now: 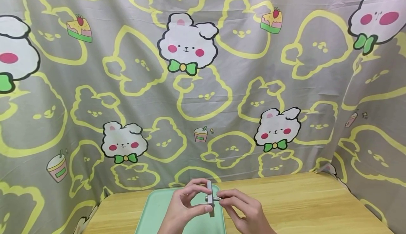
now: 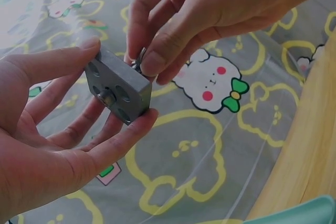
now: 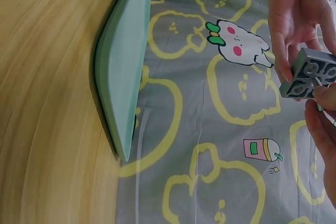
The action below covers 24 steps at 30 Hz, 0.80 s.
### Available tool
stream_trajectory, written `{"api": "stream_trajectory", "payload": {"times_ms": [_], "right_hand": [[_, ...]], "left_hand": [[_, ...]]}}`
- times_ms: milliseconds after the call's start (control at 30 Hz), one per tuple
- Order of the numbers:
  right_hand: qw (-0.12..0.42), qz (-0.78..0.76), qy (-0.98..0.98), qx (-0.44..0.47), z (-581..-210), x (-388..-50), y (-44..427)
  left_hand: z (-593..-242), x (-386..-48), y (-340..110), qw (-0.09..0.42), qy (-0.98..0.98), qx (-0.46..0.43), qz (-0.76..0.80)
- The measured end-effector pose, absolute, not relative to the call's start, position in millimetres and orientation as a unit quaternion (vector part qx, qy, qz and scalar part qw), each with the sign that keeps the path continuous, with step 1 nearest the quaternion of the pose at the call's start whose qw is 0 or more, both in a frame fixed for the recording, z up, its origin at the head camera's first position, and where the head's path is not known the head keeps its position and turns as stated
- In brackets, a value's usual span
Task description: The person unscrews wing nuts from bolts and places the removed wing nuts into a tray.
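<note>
My left hand (image 1: 187,207) grips a grey square block (image 2: 118,80) by its edges, thumb on one side and fingers on the other. The block has several round recesses, and a metal stud (image 2: 107,98) sticks out at the middle of one face. On the opposite face, my right hand (image 1: 245,207) pinches a thin metal rod (image 1: 216,199) that runs into the block's middle. In the right wrist view, ribbed hollows mark that face of the block (image 3: 304,80), and fingertips partly cover it. Whether the rod and stud are one piece cannot be told.
Below the hands, a pale green tray (image 1: 152,209) lies on a wooden table (image 1: 304,202). Behind the table hangs a grey curtain (image 1: 234,121) printed with rabbit faces, cakes and cups. More of the curtain closes in at both sides.
</note>
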State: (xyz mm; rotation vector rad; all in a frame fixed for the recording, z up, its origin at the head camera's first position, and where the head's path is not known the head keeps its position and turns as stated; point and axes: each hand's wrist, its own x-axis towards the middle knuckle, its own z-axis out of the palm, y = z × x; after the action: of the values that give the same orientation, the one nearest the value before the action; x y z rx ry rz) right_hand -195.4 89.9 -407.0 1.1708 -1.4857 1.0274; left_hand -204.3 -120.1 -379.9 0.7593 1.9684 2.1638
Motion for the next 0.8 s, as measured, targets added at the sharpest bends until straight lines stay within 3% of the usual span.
{"api": "stream_trajectory", "payload": {"times_ms": [167,300,433,667,800], "right_hand": [[0.456,0.433,-0.625,0.463,-409,-194,91],[0.403,0.476,-0.652,0.431,-421,-199,96],[0.313,0.557,-0.671,0.375,-421,-194,99],[0.102,0.698,-0.691,0.156,-406,-188,104],[0.007,0.736,-0.666,0.119,-405,-193,108]], "left_hand": [[-380,-204,-121,0.052,0.648,0.257,0.715],[-379,-203,-121,0.052,0.645,0.262,0.716],[-378,-203,-121,0.050,0.644,0.265,0.716],[-377,-202,-120,0.054,0.644,0.265,0.716],[-377,-202,-119,0.055,0.644,0.267,0.715]]}}
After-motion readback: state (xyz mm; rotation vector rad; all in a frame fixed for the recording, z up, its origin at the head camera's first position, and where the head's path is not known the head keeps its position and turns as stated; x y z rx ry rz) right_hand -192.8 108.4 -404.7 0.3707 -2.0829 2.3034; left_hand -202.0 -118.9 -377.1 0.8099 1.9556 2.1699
